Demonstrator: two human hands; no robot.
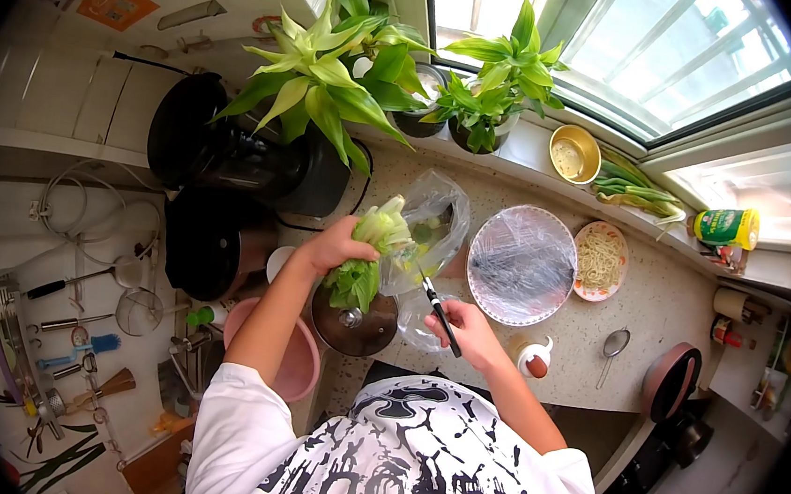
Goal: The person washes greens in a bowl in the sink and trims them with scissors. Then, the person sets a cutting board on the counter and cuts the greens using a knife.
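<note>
My left hand point(334, 244) is closed around a head of leafy greens point(382, 228), pale at the stem end with green leaves hanging below my fingers. Against its right side is a clear plastic bag point(443, 215) with some green bits inside. In my right hand point(471, 335) is a knife point(443, 317) with a black handle, its tip pointing up and left toward the bag and greens. More clear plastic point(419, 322) lies beside my right hand. Under the greens stands a pot with a dark glass lid point(354, 328).
Right of the bag sit a plastic-covered bowl point(521, 266) and a plate of noodles point(600, 261). A pump bottle point(532, 358) stands by my right forearm. A pink basin point(296, 361) is under my left arm. Potted plants point(490, 95), a gold bowl point(574, 154) and scallions point(640, 188) line the sill.
</note>
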